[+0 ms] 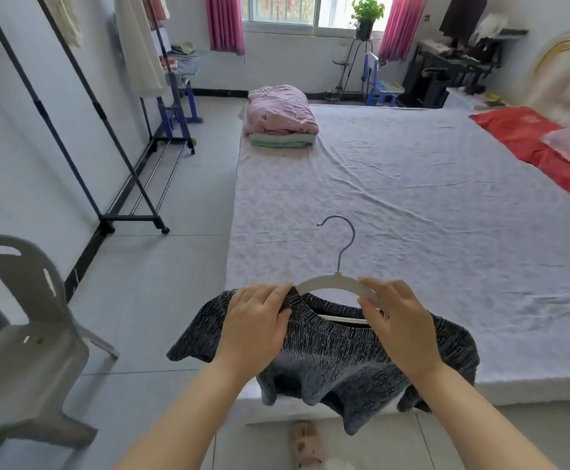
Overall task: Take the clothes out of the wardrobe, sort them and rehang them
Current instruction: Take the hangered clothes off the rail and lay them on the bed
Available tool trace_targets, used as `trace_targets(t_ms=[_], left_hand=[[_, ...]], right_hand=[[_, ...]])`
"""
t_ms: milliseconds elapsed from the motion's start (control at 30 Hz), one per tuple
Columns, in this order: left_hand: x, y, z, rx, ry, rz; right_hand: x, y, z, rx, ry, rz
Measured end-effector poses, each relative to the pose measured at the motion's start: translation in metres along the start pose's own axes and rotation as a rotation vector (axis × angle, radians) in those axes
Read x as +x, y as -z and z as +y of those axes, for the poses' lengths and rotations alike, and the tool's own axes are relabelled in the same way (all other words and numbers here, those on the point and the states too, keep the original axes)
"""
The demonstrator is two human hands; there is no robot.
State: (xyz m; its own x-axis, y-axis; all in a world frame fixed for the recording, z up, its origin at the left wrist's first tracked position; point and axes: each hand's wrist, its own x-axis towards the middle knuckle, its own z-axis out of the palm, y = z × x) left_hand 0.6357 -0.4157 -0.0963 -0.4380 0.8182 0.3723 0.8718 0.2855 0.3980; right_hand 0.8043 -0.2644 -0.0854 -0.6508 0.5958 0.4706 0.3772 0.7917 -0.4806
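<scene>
A dark grey knitted top hangs on a white hanger with a grey metal hook, held over the near edge of the bed. My left hand grips the top's left shoulder at the collar. My right hand pinches the hanger's right arm where it enters the neckline. The top's hem droops over the mattress edge. A black clothes rack stands at the left along the wall, with pale garments hanging at its far end.
Folded pink and green bedding sits on the bed's far left corner. A red cloth and pink pillow lie at the right. A grey plastic chair stands near left. A slipper lies on the tiled floor below.
</scene>
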Motion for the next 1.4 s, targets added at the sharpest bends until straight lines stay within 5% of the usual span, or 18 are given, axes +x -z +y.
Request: trace_targets(t_ms=[467,700,1033,1400], left_hand=[[0.21,-0.181,-0.135,0.148,0.303,-0.284],[0.204,-0.219,-0.159,0.173,0.498,-0.471],[0.175,-0.173,-0.148,0.216,0.587,-0.368],[-0.014,0.013,-0.121,0.466,0.91,-0.094]], right_hand=[[0.227,-0.212,0.19,-0.087,-0.152,-0.37],[0.229,-0.265,0.212,-0.129,-0.211,-0.624],[0.197,-0.247,0.147,-0.08,-0.034,-0.756],[0.134,-0.22,-0.068,-0.05,0.513,-0.874]])
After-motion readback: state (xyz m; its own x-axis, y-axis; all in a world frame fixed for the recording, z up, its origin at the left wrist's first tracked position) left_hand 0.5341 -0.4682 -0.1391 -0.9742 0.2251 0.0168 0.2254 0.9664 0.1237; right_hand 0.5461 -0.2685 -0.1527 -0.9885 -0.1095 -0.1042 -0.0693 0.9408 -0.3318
